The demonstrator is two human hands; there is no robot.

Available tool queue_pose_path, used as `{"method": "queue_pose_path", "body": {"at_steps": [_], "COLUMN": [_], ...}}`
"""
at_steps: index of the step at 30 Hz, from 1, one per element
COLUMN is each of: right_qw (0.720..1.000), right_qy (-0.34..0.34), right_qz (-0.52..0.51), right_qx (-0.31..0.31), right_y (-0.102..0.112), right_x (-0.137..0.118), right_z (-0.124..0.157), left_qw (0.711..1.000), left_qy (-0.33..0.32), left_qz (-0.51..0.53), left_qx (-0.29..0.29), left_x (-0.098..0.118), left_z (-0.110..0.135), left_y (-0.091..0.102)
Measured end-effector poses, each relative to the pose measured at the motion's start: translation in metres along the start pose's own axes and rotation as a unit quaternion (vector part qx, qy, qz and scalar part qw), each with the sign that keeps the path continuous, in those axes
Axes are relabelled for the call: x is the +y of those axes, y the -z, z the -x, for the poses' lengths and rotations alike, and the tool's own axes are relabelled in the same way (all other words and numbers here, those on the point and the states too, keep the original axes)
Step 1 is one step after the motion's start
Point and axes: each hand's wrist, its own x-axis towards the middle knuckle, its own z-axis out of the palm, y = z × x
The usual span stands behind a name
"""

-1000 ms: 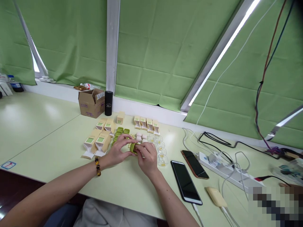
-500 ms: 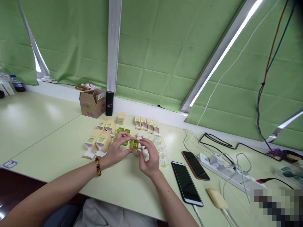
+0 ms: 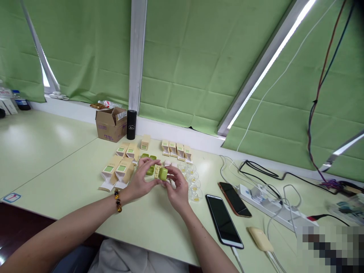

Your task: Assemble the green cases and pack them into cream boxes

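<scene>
A small green box-like container [image 3: 163, 173] is held just above the table between my two hands. My right hand [image 3: 178, 187] grips its right side with thumb and fingers. My left hand [image 3: 142, 179] curves around from the other side, its thumb tip and index finger at the container's left edges. Small pale-yellow pieces [image 3: 156, 172] lie on the table, seen between the hands. More green containers [image 3: 149, 156] sit behind my left hand and are partly hidden by it. Clear domed plastic pieces [image 3: 194, 182] stand beside my right hand, some overlapped by white items my fingers mostly cover.
Cream cartons [image 3: 123, 168] with open flaps lie to the left; more cartons [image 3: 176, 149] line the back. A cardboard box [image 3: 110, 127] and black tumbler [image 3: 131, 125] stand behind. Two phones [image 3: 224, 220], a power strip [image 3: 273, 204] and loose cables are on the right.
The green container has been turned, so its hollow side no longer faces me and a smooth outer side shows. It and my right hand have shifted slightly.
</scene>
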Motion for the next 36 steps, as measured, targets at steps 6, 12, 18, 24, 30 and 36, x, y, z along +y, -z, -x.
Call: {"method": "queue_pose_path", "body": {"at_steps": [6,12,18,24,30,36], "right_qw": [0.999,0.997,0.988,0.983,0.98,0.973], "right_qy": [-0.029,0.051,0.099,0.121,0.11,0.134], "right_qz": [-0.018,0.062,0.119,0.138,0.163,0.187], "right_qx": [0.015,0.015,0.018,0.01,0.012,-0.021], "right_y": [-0.002,-0.003,-0.003,-0.002,0.001,0.002], "right_x": [0.006,0.009,0.01,0.011,0.012,0.014], "right_z": [0.003,0.003,0.005,0.005,0.003,0.003], "left_qw": [0.999,0.994,0.988,0.986,0.992,0.994], "left_qy": [0.028,0.108,0.151,0.161,0.118,0.041], "left_qz": [-0.026,-0.008,0.009,0.032,0.014,0.005], "left_qx": [0.022,0.002,-0.017,-0.043,-0.037,-0.098], "left_x": [0.002,0.004,0.005,0.007,0.007,0.006], "left_z": [-0.003,-0.002,-0.004,-0.006,-0.004,0.001], "left_y": [0.0,-0.004,-0.006,-0.008,-0.001,0.0]}}
